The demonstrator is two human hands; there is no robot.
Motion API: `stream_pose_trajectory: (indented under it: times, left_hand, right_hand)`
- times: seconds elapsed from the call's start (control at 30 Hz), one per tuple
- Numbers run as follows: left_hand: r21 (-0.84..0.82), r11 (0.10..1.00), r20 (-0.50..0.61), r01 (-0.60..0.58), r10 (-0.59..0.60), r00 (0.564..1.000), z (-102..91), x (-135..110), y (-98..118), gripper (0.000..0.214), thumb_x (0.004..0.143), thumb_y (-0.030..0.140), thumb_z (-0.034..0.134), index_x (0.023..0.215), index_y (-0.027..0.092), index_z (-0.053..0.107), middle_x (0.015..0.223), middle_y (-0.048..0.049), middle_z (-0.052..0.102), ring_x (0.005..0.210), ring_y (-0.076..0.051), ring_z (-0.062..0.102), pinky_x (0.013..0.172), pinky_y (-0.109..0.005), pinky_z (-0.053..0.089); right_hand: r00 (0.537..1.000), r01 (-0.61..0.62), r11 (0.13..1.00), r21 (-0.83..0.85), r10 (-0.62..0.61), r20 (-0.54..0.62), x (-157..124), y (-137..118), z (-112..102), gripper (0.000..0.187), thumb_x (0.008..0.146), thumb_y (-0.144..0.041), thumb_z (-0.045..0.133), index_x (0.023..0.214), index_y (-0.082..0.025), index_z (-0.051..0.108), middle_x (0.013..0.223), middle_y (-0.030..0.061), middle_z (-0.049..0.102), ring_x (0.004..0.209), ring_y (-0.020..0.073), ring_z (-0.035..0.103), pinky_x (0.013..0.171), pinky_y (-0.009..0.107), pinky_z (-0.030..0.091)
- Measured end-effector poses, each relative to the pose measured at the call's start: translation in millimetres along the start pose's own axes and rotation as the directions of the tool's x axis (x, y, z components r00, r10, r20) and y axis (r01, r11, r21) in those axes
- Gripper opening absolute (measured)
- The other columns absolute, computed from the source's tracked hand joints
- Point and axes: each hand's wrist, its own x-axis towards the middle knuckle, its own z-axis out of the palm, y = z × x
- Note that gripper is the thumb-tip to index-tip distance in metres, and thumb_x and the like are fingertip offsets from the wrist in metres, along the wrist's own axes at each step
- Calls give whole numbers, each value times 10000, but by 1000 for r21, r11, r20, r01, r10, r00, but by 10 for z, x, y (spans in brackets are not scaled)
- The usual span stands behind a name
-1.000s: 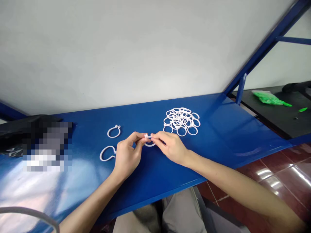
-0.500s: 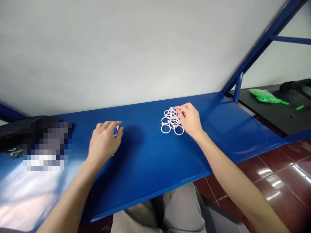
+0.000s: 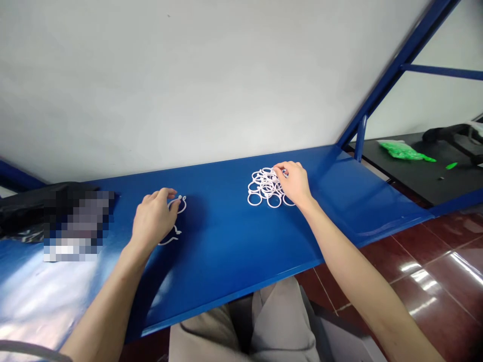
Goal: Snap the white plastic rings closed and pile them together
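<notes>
A pile of white plastic rings (image 3: 264,190) lies on the blue table (image 3: 226,236), right of the middle. My right hand (image 3: 293,184) rests on the pile's right side, its fingertips pinched on a ring at the pile's far edge. At the left, two opened white rings lie apart from the pile, one farther (image 3: 181,203) and one nearer (image 3: 171,237). My left hand (image 3: 153,218) lies palm down over them with its fingers loosely apart. Its fingertips touch the farther ring, and it hides part of both.
A black object with a blurred patch (image 3: 56,216) sits at the table's left end. A blue frame post (image 3: 360,136) rises at the right end. Beyond it, a black table (image 3: 422,176) holds green bits. My lap is below the front edge.
One second ago both hands held one ring together at the table's middle. My left hand has moved left to the opened rings, and my right hand has gone to the pile.
</notes>
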Motion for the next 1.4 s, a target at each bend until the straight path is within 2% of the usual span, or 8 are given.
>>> stream_pose_trajectory:
  times: [0.17,0.3,0.43,0.63,0.73,0.87,1.2,1.4]
  left_hand:
    - [81,997,7,-9,8,1000,-6,34,-23,250,911,371,486,921,243,701,982,-141,741,918,-346,672,748,-446,502]
    - [-38,999,-58,36,-38,998,-106,-12,241,254,928,411,482,895,246,672,872,-90,734,873,-301,679,755,-410,491]
    - [-232,972,-114,-44,18,993,-151,-178,680,230,915,426,517,842,237,624,796,-35,732,746,-219,672,759,-350,487]
    - [-533,846,-28,-15,0,1000,-127,-353,1017,215,932,439,557,958,234,614,807,-8,780,734,-182,707,736,-297,500]
    - [-625,777,81,72,-28,996,-137,-351,1031,283,940,464,551,1072,232,645,830,-10,793,725,-183,724,687,-278,507]
    - [-660,748,106,71,0,994,-128,-374,1027,289,935,474,554,1000,228,691,792,-2,780,693,-180,723,635,-260,492]
    - [-572,793,-20,-208,240,971,-65,-440,967,210,981,353,512,864,230,636,818,-1,760,757,-161,714,689,-243,503]
    - [-417,880,117,-228,300,947,-308,-201,690,331,965,432,463,1083,254,715,1046,-47,761,937,-222,700,856,-348,537]
  right_hand:
    - [992,121,989,89,-117,-45,-172,-304,23,214,1012,-285,536,970,-208,731,985,79,740,964,252,599,897,414,484]
    - [954,242,921,305,-283,96,-385,-696,91,208,1025,-346,551,1060,-232,721,1021,59,738,999,225,640,941,419,514]
    - [913,97,842,530,-288,290,-565,-930,158,308,979,-406,634,1232,-231,646,1066,56,737,883,176,693,818,348,580]
    - [920,-35,754,656,-233,316,-649,-952,259,138,986,-320,602,1071,-228,661,924,21,750,841,161,720,785,313,584]
    - [928,-67,735,674,-203,313,-653,-969,269,125,966,-310,637,1051,-224,666,925,17,753,839,161,722,766,300,579]
    - [935,14,764,645,-238,263,-674,-996,257,90,988,-281,618,962,-220,679,913,18,735,788,150,688,706,279,550]
    - [823,409,722,558,-556,116,-740,-903,301,183,1054,-209,496,1009,-171,669,904,62,696,828,164,650,749,313,571]
    - [885,410,830,378,-463,55,-500,-787,178,177,1041,-207,523,1085,-173,690,1025,81,691,933,182,672,842,353,590]
